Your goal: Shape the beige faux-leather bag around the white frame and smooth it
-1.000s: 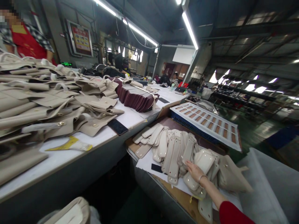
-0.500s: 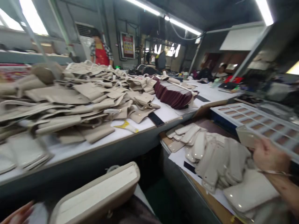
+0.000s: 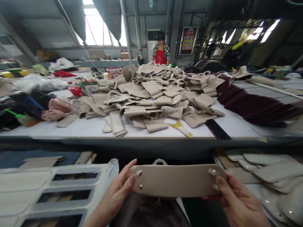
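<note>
A long beige leather panel [image 3: 175,181] with rounded corners and metal studs at both ends is held level in front of me. My left hand [image 3: 118,189] is closed on its left end, thumb near the studs. The other end is in my right hand [image 3: 239,195], thumb on the front face and fingers partly hidden behind. A pale loop [image 3: 160,162] shows above the panel's top edge, and a small metal fitting [image 3: 158,201] hangs below it. Dark material [image 3: 151,212] lies beneath, over my lap.
Ahead, a white-topped table [image 3: 78,129] bears a heap of beige bag pieces [image 3: 153,97], a yellow-and-white tool [image 3: 180,127] and dark maroon pieces [image 3: 255,104]. Pale studded panels [image 3: 274,167] lie at right. A white slotted tray [image 3: 68,183] is at left. A person in a red apron [image 3: 161,55] stands beyond.
The view has swung left from the right-hand table. My right hand has come from the stacked panels to the middle, and both hands are now at the leather panel's ends.
</note>
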`<state>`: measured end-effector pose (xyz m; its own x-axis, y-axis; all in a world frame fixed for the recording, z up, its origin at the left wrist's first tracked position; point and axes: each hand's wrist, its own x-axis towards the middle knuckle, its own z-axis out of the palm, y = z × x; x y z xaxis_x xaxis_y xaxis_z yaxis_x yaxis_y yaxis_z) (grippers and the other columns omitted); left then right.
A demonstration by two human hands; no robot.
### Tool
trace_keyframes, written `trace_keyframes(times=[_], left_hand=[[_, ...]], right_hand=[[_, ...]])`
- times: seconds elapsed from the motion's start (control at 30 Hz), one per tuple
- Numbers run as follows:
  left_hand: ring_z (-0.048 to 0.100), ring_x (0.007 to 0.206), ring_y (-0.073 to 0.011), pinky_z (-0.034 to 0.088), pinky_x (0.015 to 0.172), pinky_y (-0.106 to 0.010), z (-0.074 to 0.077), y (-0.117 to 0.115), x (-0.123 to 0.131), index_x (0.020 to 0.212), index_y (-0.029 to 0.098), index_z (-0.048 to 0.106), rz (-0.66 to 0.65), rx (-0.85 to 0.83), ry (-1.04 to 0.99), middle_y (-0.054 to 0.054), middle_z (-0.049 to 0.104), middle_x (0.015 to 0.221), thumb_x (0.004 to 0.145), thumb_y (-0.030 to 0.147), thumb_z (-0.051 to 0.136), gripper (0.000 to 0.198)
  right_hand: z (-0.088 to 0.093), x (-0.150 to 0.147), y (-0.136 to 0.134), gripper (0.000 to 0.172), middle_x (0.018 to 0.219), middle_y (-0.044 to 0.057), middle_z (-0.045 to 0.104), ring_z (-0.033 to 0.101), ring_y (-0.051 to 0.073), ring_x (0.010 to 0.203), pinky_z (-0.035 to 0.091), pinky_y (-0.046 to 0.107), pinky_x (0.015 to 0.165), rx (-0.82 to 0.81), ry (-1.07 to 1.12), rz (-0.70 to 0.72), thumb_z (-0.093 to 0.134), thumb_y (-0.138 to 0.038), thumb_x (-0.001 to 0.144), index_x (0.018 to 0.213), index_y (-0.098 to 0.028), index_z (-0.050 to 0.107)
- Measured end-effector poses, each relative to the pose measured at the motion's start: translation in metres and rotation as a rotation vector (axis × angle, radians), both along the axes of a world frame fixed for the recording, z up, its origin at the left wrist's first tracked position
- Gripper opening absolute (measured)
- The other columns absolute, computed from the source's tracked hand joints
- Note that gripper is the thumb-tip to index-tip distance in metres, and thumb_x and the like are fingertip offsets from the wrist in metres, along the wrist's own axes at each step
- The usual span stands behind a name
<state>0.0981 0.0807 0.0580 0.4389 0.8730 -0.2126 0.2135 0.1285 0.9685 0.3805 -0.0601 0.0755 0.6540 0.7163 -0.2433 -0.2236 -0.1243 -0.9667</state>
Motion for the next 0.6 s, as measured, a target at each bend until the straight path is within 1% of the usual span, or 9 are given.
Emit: trace_keyframes(times=[0.07, 0.13, 0.17, 0.23, 0.3, 0.37, 0.5, 0.6], left_hand=[[0.064, 0.087, -0.0245, 0.053, 0.074, -0.029, -0.003, -0.006, -0.007, 0.119, 0.017, 0.069, -0.013, -0.222, -0.082, -0.009, 0.072, 0.091, 0.08, 0.065, 0.066, 0.062], [0.062, 0.072, -0.0182, 0.05, 0.061, -0.023, -0.011, -0.011, -0.013, 0.103, 0.016, 0.072, 0.047, -0.357, -0.134, -0.005, 0.068, 0.078, 0.079, 0.062, 0.07, 0.052], [0.058, 0.064, -0.0148, 0.047, 0.053, -0.02, -0.016, -0.013, -0.016, 0.097, 0.016, 0.071, 0.101, -0.38, -0.139, -0.003, 0.066, 0.073, 0.078, 0.062, 0.071, 0.05], [0.051, 0.054, -0.0111, 0.04, 0.042, -0.017, -0.026, -0.012, -0.019, 0.087, 0.016, 0.066, 0.208, -0.347, -0.094, 0.0, 0.06, 0.067, 0.074, 0.064, 0.074, 0.05], [0.048, 0.05, -0.0108, 0.038, 0.036, -0.017, -0.035, -0.008, -0.02, 0.077, 0.017, 0.061, 0.251, -0.277, -0.011, 0.002, 0.055, 0.062, 0.07, 0.066, 0.075, 0.051], [0.047, 0.047, -0.0107, 0.037, 0.035, -0.017, -0.042, -0.001, -0.02, 0.072, 0.018, 0.058, 0.246, -0.227, 0.061, 0.003, 0.053, 0.059, 0.069, 0.069, 0.074, 0.053], [0.04, 0.04, -0.0081, 0.029, 0.036, -0.018, -0.051, 0.013, -0.02, 0.069, 0.019, 0.055, 0.201, -0.205, 0.157, 0.005, 0.05, 0.053, 0.072, 0.071, 0.069, 0.055], [0.037, 0.044, -0.0074, 0.028, 0.041, -0.018, -0.055, 0.02, -0.022, 0.07, 0.018, 0.056, 0.164, -0.159, 0.191, 0.005, 0.048, 0.056, 0.077, 0.069, 0.066, 0.053]], right_hand=[[-0.014, -0.013, 0.009, 0.051, 0.103, 0.007, 0.069, 0.065, 0.025, 0.083, 0.062, 0.035, 0.058, -0.022, 0.131, 0.091, 0.08, -0.061, 0.067, 0.1, -0.025, 0.066], [-0.031, -0.018, 0.013, 0.046, 0.097, 0.005, 0.068, 0.062, 0.023, 0.081, 0.061, 0.033, 0.057, -0.059, 0.187, 0.146, 0.077, -0.061, 0.072, 0.1, -0.025, 0.067], [-0.04, -0.017, 0.013, 0.045, 0.092, 0.004, 0.067, 0.06, 0.021, 0.077, 0.06, 0.032, 0.054, -0.081, 0.191, 0.164, 0.075, -0.061, 0.074, 0.098, -0.024, 0.068], [-0.056, -0.014, 0.012, 0.045, 0.081, 0.002, 0.063, 0.053, 0.016, 0.066, 0.052, 0.026, 0.047, -0.133, 0.145, 0.177, 0.072, -0.064, 0.076, 0.091, -0.021, 0.07], [-0.068, -0.01, 0.011, 0.049, 0.073, 0.001, 0.061, 0.044, 0.012, 0.057, 0.041, 0.021, 0.041, -0.204, 0.07, 0.164, 0.073, -0.066, 0.073, 0.085, -0.019, 0.072], [-0.076, -0.005, 0.011, 0.052, 0.069, 0.001, 0.059, 0.04, 0.01, 0.056, 0.034, 0.02, 0.042, -0.274, 0.011, 0.138, 0.074, -0.068, 0.07, 0.08, -0.017, 0.073], [-0.085, 0.001, 0.018, 0.056, 0.061, -0.001, 0.052, 0.035, 0.009, 0.056, 0.029, 0.021, 0.046, -0.347, -0.069, 0.091, 0.074, -0.071, 0.067, 0.075, -0.016, 0.073], [-0.091, 0.006, 0.024, 0.057, 0.056, -0.003, 0.046, 0.033, 0.008, 0.053, 0.025, 0.021, 0.046, -0.386, -0.075, 0.071, 0.074, -0.072, 0.066, 0.069, -0.015, 0.07]])
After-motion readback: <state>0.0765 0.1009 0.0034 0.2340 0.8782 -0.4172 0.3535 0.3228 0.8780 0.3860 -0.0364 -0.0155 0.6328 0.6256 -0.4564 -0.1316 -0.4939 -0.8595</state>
